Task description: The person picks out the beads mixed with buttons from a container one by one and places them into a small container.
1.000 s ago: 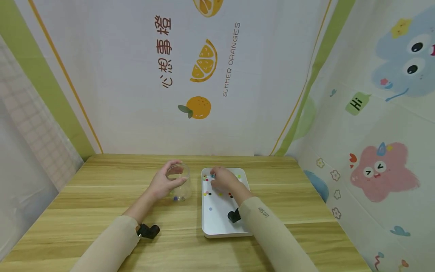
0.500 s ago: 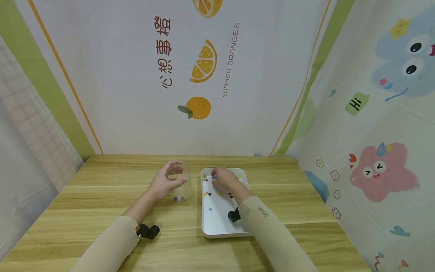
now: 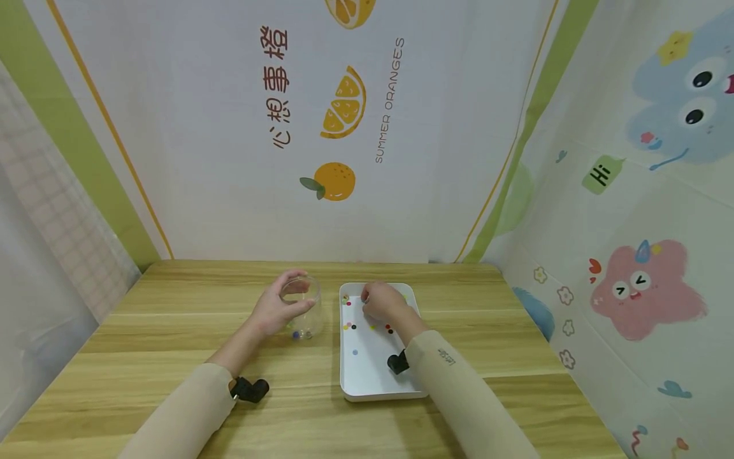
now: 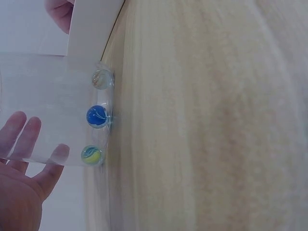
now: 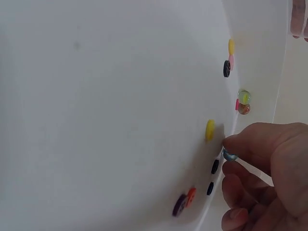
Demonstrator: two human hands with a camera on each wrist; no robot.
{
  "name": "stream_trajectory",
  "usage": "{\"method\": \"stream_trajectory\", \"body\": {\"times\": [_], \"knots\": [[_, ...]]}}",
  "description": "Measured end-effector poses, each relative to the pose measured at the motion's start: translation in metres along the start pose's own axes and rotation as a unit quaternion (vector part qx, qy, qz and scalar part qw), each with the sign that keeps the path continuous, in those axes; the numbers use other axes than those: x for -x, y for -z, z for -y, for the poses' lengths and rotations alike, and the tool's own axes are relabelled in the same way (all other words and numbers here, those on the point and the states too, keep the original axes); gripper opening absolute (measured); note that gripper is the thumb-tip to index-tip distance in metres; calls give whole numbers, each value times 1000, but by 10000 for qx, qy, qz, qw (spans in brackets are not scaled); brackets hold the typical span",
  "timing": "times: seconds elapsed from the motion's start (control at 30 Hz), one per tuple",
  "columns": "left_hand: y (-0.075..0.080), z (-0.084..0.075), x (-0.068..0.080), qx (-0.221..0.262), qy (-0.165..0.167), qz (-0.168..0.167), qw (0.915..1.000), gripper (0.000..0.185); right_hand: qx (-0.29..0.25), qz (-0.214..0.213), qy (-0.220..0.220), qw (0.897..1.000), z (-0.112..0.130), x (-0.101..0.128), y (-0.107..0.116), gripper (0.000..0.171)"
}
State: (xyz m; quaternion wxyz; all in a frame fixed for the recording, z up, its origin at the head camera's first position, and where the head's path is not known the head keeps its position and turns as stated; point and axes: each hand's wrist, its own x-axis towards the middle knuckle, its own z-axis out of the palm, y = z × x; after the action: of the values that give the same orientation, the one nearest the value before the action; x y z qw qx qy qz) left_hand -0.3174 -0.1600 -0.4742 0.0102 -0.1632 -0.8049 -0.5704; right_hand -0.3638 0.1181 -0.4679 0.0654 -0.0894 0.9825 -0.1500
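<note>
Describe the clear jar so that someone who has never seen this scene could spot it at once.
On the wooden table, look just left of the white tray. The clear jar stands upright in the left hand. It is the only see-through thing, with three marbles at its bottom.

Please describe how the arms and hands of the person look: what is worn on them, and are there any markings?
Both arms wear long beige sleeves, left sleeve and right sleeve, reaching to the wrists. The right sleeve carries a small dark marking near its cuff, too small to read. A small black camera is strapped at each wrist: left, right. The left hand and right hand are bare, without gloves.
</note>
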Motion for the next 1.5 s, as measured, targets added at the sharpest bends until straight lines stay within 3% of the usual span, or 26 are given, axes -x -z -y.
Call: {"method": "stream_trajectory", "body": {"times": [0.47, 0.77, 0.97, 1.2, 1.5], "knots": [[0, 2, -1, 35, -3, -9, 10000, 69, -159, 35, -71, 9998, -10, 5, 2, 12], [0, 3, 0, 50, -37, 8, 10000, 67, -816, -16, -47, 9967, -18, 7, 3, 16], [0, 3, 0, 23, -45, -3, 10000, 68, -1571, 21, -50, 9876, -22, 10, 4, 18], [-1, 2, 0, -25, -44, -23, 10000, 68, -2501, 8, -110, 9682, -27, 14, 8, 21], [-1, 2, -1, -2, 1, -24, 10000, 69, -2912, -15, -117, 9566, -31, 17, 9, 23]]}}
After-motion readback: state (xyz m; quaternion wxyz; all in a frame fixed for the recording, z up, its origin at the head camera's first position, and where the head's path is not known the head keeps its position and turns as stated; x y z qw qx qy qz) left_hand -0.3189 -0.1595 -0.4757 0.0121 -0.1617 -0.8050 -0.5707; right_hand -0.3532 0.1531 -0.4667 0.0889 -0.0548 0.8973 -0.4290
